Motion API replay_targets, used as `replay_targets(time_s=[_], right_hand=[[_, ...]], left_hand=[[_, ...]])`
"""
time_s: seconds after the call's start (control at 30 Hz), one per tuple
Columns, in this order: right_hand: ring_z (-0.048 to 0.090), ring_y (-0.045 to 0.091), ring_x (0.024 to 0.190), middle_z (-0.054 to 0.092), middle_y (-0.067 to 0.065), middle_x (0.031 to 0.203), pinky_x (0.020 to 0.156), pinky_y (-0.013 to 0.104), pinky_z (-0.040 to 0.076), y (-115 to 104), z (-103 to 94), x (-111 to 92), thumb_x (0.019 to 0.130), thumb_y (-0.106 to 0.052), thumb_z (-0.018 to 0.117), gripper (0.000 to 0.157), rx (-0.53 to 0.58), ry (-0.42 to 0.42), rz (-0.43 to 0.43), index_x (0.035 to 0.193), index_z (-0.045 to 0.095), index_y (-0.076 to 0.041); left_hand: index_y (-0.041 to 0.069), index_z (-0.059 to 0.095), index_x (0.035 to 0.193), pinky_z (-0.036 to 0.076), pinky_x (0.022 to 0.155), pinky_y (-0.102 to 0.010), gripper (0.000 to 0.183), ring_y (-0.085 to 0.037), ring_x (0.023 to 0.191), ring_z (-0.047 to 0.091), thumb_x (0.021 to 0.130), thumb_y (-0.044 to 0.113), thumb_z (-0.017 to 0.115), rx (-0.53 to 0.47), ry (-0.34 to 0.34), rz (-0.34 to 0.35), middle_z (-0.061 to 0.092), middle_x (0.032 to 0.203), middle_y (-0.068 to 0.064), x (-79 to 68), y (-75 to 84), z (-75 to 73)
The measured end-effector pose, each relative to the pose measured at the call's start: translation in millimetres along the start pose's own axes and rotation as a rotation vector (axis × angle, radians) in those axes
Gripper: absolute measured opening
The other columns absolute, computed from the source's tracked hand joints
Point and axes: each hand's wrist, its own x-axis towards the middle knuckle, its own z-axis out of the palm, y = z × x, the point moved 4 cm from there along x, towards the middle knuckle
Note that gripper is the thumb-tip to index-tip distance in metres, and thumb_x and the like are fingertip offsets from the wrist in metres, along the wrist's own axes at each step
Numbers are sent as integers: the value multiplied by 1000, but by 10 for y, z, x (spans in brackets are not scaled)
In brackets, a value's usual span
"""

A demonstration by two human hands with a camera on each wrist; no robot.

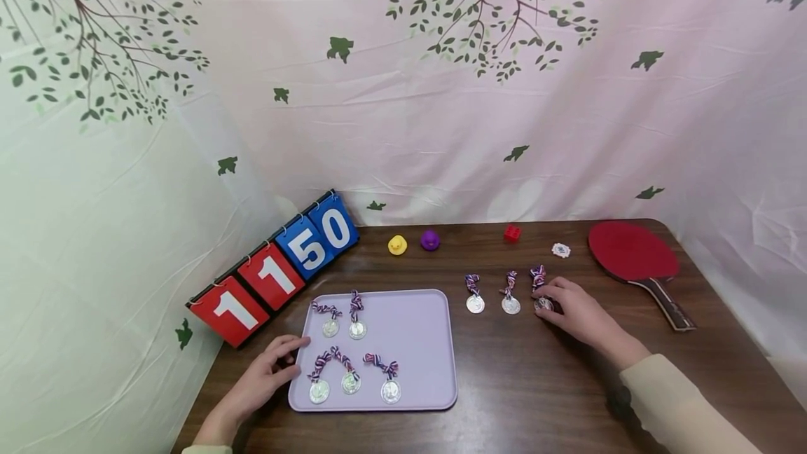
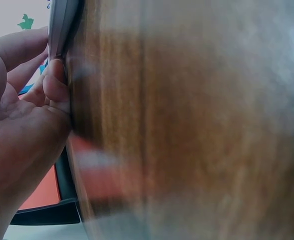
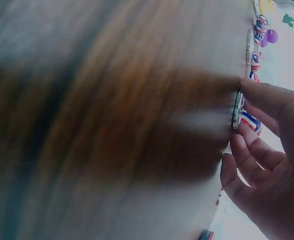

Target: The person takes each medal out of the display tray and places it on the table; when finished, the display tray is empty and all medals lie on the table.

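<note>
My right hand [image 1: 583,314] pinches the edges of a silver medal [image 1: 544,304] between thumb and fingertips. In the right wrist view, this medal [image 3: 238,111] stays close over the table, its striped ribbon [image 3: 251,122] behind it. Two more silver medals [image 1: 476,303] [image 1: 511,305] with knotted red, white and blue ribbons lie in a row to its left. On the lilac tray [image 1: 421,349] are several similar medals [image 1: 391,391]. My left hand [image 1: 267,373] rests at the tray's left edge, its relaxed fingers [image 2: 29,47] touching the rim.
A flip scoreboard [image 1: 274,268] reading 11 and 50 stands at the left. Along the back are a yellow duck [image 1: 397,245], a purple duck [image 1: 430,240], a red brick [image 1: 512,233] and a small white piece [image 1: 560,250]. A red table tennis paddle [image 1: 633,251] lies at the right.
</note>
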Motion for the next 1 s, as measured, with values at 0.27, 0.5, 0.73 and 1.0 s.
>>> replay_targets(time_s=[0.27,0.5,0.73,1.0], right_hand=[[47,17,73,50,5,92,65,35,42,-109,7,30,78,-26,78,25,-16,85,29,100,71,-17],[52,14,80,56,1,90,71,37,47,-621,87,120,79,-21,77,20,24,158,-126,96,71,-15],[56,2,82,61,-10,92,75,30,49,-1370,314,163,85,-22,71,20,127,56,-273,104,68,-17],[56,1,80,62,-9,96,72,19,46,-2210,595,118,89,-18,66,24,233,-123,-453,113,65,-21]], left_hand=[[32,59,128,41,79,-29,43,-22,105,44,88,18,68,7,-4,-12,47,127,1,-5,5,0],[31,59,128,41,79,-29,43,-22,105,44,88,18,68,-2,-6,3,47,126,1,-2,25,9],[29,59,129,41,78,-28,44,-22,105,44,88,17,68,-12,-7,9,47,127,1,-11,33,12],[28,58,129,41,78,-27,44,-22,104,44,88,17,68,-12,-5,16,47,127,1,-12,36,-2]])
